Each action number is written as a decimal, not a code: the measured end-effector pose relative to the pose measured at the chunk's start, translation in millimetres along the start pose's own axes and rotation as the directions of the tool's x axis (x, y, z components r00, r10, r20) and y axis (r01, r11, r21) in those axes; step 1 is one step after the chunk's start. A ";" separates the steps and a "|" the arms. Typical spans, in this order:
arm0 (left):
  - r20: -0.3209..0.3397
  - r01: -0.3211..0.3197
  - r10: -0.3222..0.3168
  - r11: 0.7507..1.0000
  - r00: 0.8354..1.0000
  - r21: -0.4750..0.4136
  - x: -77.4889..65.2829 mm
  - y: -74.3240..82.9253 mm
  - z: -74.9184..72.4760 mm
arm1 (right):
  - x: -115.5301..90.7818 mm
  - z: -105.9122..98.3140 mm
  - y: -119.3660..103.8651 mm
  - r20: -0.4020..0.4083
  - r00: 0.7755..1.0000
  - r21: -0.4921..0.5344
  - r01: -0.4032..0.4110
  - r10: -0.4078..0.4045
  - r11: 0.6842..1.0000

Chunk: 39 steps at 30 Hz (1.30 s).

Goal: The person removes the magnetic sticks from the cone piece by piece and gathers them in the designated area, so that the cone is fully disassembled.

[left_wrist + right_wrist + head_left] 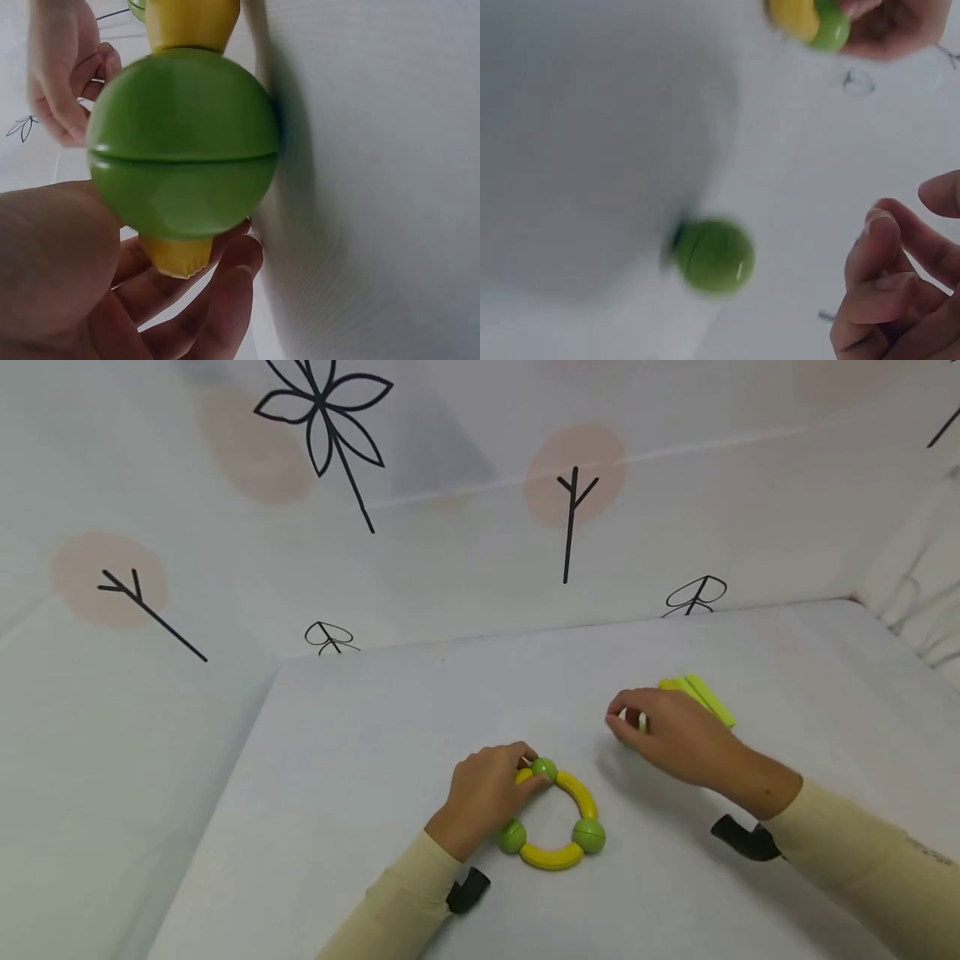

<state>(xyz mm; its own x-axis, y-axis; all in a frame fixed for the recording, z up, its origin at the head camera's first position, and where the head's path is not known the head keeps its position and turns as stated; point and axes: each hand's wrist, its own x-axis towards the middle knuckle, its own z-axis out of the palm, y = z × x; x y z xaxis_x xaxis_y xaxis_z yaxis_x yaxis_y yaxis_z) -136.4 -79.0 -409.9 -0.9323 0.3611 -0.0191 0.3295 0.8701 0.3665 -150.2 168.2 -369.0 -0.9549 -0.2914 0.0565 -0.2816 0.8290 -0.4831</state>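
Observation:
A ring toy (553, 857) of yellow curved pieces joined by green balls lies on the white table (360, 793). My left hand (483, 793) pinches it near the top green ball (544, 769), thumb and fingers on either side. Close up in the left wrist view, one green ball (184, 142) has yellow pieces above and below. To the right, my right hand (678, 735) hovers over the table, fingers loosely curled, with nothing between thumb and fingertips. The right wrist view shows a lone, blurred green ball (716, 255) on the table; I cannot make it out in the head view.
Yellow-green bars (708, 700) lie on the table just behind my right hand, partly hidden by it. A pale cloth wall (465, 568) with black plant drawings and pinkish spots rises along the table's back and left edges.

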 end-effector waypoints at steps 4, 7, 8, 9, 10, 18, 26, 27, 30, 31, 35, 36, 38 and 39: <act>0.043 0.001 -0.001 1.000 0.999 -0.014 0.4 0.2 0.5 | -3.2 21.0 -16.6 0.055 0.998 0.069 0.039 -0.042 0.997; 0.080 0.005 -0.003 1.000 0.997 -0.022 -1.3 -0.7 0.2 | -1.4 35.1 -20.5 0.094 0.995 0.125 0.031 -0.043 0.992; 0.090 0.006 -0.004 1.000 0.996 -0.021 -1.9 -1.1 -0.1 | -0.6 39.1 -21.0 0.106 0.993 0.143 0.028 -0.044 0.989; 0.098 0.010 -0.007 1.000 0.995 -0.024 -2.6 -1.5 -0.7 | 0.2 42.4 -21.8 0.116 0.992 0.157 0.025 -0.044 0.987; 0.102 0.013 -0.011 1.000 0.995 -0.026 -3.2 -1.8 -1.4 | 1.0 45.3 -22.6 0.127 0.991 0.174 0.024 -0.046 0.985; 0.091 0.013 -0.013 1.000 0.996 -0.002 -6.5 -2.4 -5.1 | 1.1 56.0 -19.9 0.255 0.965 0.253 0.001 -0.067 0.967; 0.045 -0.012 0.010 0.999 0.999 0.037 -5.5 -0.1 -5.9 | 0.4 63.3 -10.0 0.328 0.937 0.305 0.013 -0.118 0.952; 0.046 -0.011 0.009 0.999 0.999 0.039 -5.6 -0.1 -5.9 | 0.5 64.1 -9.5 0.333 0.935 0.306 0.016 -0.123 0.952; 0.047 -0.013 0.011 0.999 0.999 0.044 -6.2 -0.3 -6.0 | 0.4 64.9 -8.8 0.342 0.931 0.304 0.016 -0.125 0.953; 0.042 -0.018 0.016 0.999 0.999 0.046 -6.2 -0.5 -6.0 | 0.3 64.6 -8.8 0.341 0.932 0.304 0.015 -0.123 0.953; 0.021 -0.029 0.028 0.999 0.999 0.042 -5.9 0.2 -7.3 | -0.4 61.9 -8.9 0.330 0.935 0.310 0.025 -0.133 0.950; 0.020 -0.029 0.028 0.999 0.999 0.041 -5.6 0.4 -7.5 | -0.5 61.4 -8.7 0.326 0.935 0.312 0.030 -0.137 0.950; 0.023 -0.024 0.023 0.999 0.999 0.043 -5.4 1.2 -8.1 | -0.5 60.9 -8.2 0.320 0.936 0.315 0.041 -0.147 0.948; 0.025 -0.023 0.022 0.999 0.999 0.046 -5.2 1.3 -8.1 | -0.5 60.7 -8.0 0.317 0.936 0.316 0.047 -0.152 0.947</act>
<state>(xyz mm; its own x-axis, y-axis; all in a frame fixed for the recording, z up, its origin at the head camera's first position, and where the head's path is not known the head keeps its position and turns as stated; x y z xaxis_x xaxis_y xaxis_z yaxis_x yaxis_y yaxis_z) -132.4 -82.5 -401.8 -0.9209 0.3883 -0.0340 0.3574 0.8761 0.3236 -141.8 132.7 -418.2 -0.8212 -0.5504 -0.1504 -0.2821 0.6207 -0.7316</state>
